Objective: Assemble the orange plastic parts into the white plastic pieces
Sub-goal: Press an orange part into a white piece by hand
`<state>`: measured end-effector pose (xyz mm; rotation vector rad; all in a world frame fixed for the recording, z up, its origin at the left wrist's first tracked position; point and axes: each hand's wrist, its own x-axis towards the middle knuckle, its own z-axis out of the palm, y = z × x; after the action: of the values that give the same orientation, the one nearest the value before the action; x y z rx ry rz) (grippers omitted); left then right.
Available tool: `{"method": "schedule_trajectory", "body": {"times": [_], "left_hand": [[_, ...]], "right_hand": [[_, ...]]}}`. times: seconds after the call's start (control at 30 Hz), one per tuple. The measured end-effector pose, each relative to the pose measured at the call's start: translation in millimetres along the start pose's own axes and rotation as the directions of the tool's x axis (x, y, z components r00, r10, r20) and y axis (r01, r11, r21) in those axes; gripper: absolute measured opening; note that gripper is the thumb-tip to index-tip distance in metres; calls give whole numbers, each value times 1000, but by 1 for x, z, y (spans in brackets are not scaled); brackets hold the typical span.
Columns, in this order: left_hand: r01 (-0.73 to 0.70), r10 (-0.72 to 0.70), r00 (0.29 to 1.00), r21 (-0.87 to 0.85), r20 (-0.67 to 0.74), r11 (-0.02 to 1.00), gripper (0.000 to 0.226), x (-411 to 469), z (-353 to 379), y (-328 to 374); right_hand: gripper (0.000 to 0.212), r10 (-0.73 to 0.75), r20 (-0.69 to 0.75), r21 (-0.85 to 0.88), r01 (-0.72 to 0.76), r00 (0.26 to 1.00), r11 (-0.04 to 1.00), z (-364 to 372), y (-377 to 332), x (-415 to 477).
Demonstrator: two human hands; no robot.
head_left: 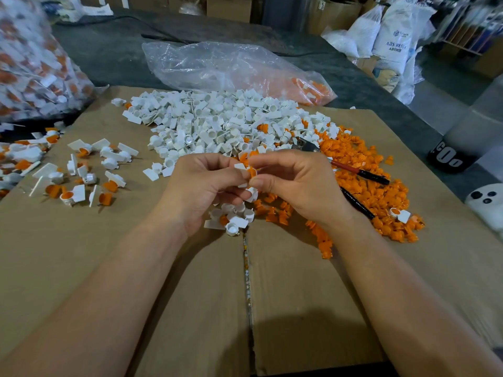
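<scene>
My left hand point(206, 183) and my right hand point(294, 183) meet above the middle of the cardboard sheet point(190, 295). Between their fingertips sits a white plastic piece point(241, 167) with an orange plastic part point(252, 172) against it. My left hand pinches the white piece and also holds another white piece point(252, 193) lower in its fingers. My right hand pinches the orange part. A big pile of white pieces point(217, 123) lies behind the hands. A spread of orange parts point(367, 175) lies to the right.
Assembled white-and-orange pieces point(81, 172) are scattered at the left. A few more point(231, 219) lie under my hands. Pliers with red and black handles point(359, 172) rest on the orange parts. A clear plastic bag point(217, 66) lies at the back; a full bag point(27, 63) stands far left.
</scene>
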<state>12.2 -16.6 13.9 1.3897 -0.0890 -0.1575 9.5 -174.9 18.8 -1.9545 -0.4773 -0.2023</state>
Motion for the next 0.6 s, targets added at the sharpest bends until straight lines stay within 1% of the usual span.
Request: {"method": "schedule_trajectory", "body": {"times": [0.07, 0.1, 0.13, 0.2, 0.23, 0.3, 0.33, 0.37, 0.43, 0.53, 0.6], "left_hand": [[6, -7, 1000, -33, -20, 999, 14, 1, -1, 0], [7, -8, 1000, -43, -24, 999, 14, 1, -1, 0], [6, -7, 1000, -46, -25, 999, 14, 1, -1, 0], [8, -9, 1000, -50, -25, 999, 12, 1, -1, 0], [9, -10, 1000, -57, -25, 998, 11, 1, -1, 0], [6, -8, 999, -73, -33, 997, 11, 1, -1, 0], [4, -7, 999, -79, -40, 997, 12, 2, -1, 0], [2, -5, 999, -84, -46, 996, 12, 2, -1, 1], [-4, 0, 999, -89, -49, 996, 12, 2, -2, 1], [-11, 7, 999, -92, -43, 996, 13, 2, -2, 0], [-15, 11, 999, -100, -40, 995, 14, 1, -2, 0]], "right_hand": [[52, 112, -84, -115, -121, 990, 986, -14, -1, 3], [58, 159, -152, -204, -188, 976, 961, -25, 0, 5], [60, 195, -215, -314, -257, 957, 914, -37, 2, 5], [66, 305, -279, -517, -410, 911, 751, -62, 10, 2], [72, 389, -283, -578, -480, 876, 660, -73, 14, 0], [85, 560, -257, -647, -571, 788, 506, -86, 22, -2], [90, 620, -239, -676, -586, 747, 446, -89, 25, -2], [93, 653, -229, -704, -586, 722, 402, -90, 28, -2], [94, 659, -244, -730, -582, 711, 357, -90, 34, 0], [91, 646, -302, -722, -610, 701, 325, -89, 36, 3], [81, 609, -337, -715, -616, 718, 331, -86, 35, 4]]}}
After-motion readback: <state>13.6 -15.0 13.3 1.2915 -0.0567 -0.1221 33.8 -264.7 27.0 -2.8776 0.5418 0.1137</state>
